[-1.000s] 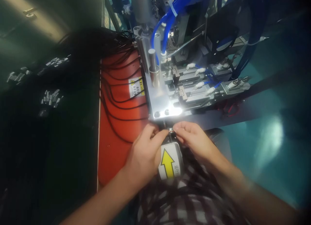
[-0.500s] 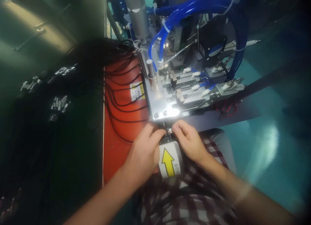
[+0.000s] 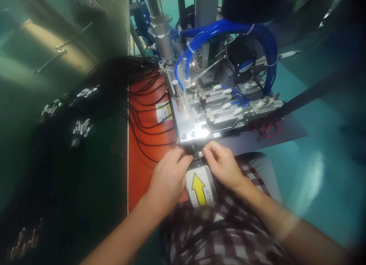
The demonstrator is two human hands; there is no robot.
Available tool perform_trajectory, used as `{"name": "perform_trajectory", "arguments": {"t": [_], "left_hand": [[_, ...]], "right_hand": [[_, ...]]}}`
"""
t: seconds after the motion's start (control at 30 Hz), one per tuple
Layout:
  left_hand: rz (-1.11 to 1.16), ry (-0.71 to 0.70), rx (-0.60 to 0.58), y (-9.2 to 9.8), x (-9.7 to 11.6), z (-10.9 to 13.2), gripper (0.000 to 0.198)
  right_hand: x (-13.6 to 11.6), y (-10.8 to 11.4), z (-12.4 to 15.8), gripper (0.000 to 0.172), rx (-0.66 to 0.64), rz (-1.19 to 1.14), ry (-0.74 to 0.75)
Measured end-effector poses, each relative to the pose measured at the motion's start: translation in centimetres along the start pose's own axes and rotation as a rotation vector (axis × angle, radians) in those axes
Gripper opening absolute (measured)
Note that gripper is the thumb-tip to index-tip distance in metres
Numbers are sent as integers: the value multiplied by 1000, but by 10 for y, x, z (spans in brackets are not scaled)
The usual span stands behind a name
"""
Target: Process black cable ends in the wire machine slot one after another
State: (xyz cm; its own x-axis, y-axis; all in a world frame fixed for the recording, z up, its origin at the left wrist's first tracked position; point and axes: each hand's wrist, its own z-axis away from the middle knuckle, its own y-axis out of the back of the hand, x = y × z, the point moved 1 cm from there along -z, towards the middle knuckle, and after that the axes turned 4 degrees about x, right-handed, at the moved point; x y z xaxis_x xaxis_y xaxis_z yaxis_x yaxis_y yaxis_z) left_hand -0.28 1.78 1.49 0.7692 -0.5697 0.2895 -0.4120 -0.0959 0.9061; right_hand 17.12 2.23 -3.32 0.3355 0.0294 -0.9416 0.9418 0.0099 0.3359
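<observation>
Right hand (image 3: 224,164) pinching small metal connector (image 3: 200,153), between metal machine plate (image 3: 187,129) and yellow-arrow label (image 3: 199,190). Left hand (image 3: 169,175) curled just beside connector; can't tell if gripping anything.

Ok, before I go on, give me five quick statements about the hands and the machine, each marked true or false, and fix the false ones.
1. Black cables run across the orange panel. True.
2. The arrow by the hands is red. False: the arrow is yellow, on a white label.
3. The right hand is gripping the red-handled tool. False: the red-handled tool lies apart from it; its fingertips are at a small shiny piece.
4. The left hand is bare. True.
5. The thick hoses arching over the machine are white. False: the hoses are blue.
</observation>
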Motion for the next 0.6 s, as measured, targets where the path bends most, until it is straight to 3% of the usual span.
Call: {"name": "perform_trajectory", "arguments": {"t": [0.1, 0.33, 0.5, 0.6], "left_hand": [[-121, 18, -7, 3, 1, -1, 31], [75, 123, -91, 9, -13, 0, 19], [-26, -101, 20, 10, -25, 16, 28], [-19, -161, 84, 9, -30, 21, 28]], "right_hand": [[4, -5, 1, 26, 8, -91, -53], [9, -10, -1, 27, 17, -197, -64], [11, -10, -1, 28, 15, -195, -52], [11, -9, 0, 28, 14, -164, -37]]}}
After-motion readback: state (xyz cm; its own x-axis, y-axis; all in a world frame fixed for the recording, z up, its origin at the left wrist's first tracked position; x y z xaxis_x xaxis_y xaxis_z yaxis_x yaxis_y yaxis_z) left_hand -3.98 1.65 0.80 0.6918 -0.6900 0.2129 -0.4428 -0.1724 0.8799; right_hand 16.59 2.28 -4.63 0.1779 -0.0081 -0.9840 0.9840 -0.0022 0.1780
